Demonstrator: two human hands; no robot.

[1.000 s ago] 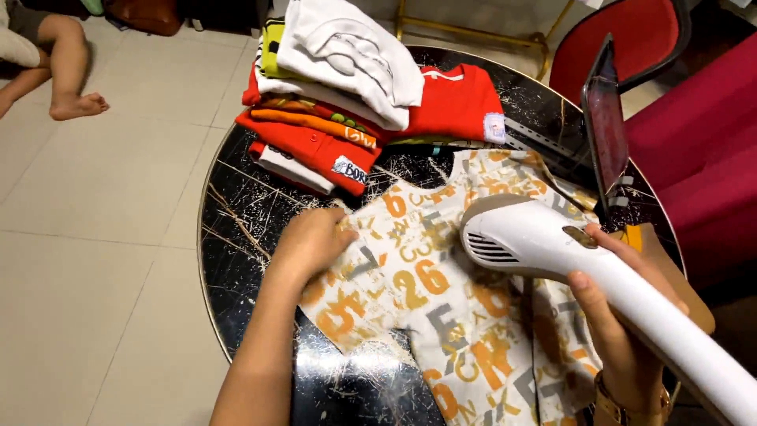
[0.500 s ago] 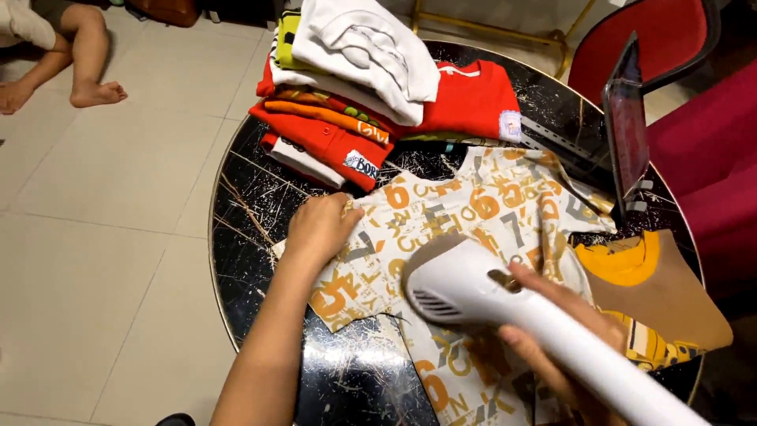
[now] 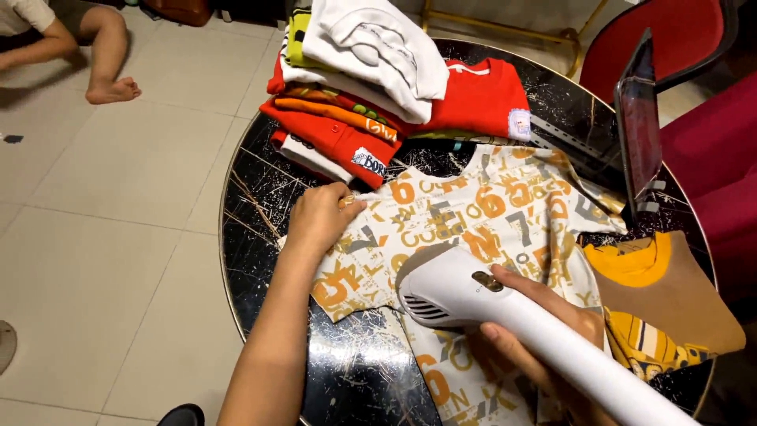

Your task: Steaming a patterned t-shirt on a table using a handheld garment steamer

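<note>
A cream shirt printed with orange and grey letters and numbers lies spread flat on a round black marbled table. My left hand presses down on the shirt's left sleeve edge. A white handheld garment steamer rests head-down on the middle of the shirt, and my right hand grips its handle.
A stack of folded red, orange and white clothes sits at the table's far side. A brown and yellow garment lies at the right edge. An upright dark phone stands by red chairs. Another person's bare leg rests on the tiled floor.
The steamer has slid left and toward me across the shirt, from its right part to its middle. My left hand stays pressing the sleeve edge.
</note>
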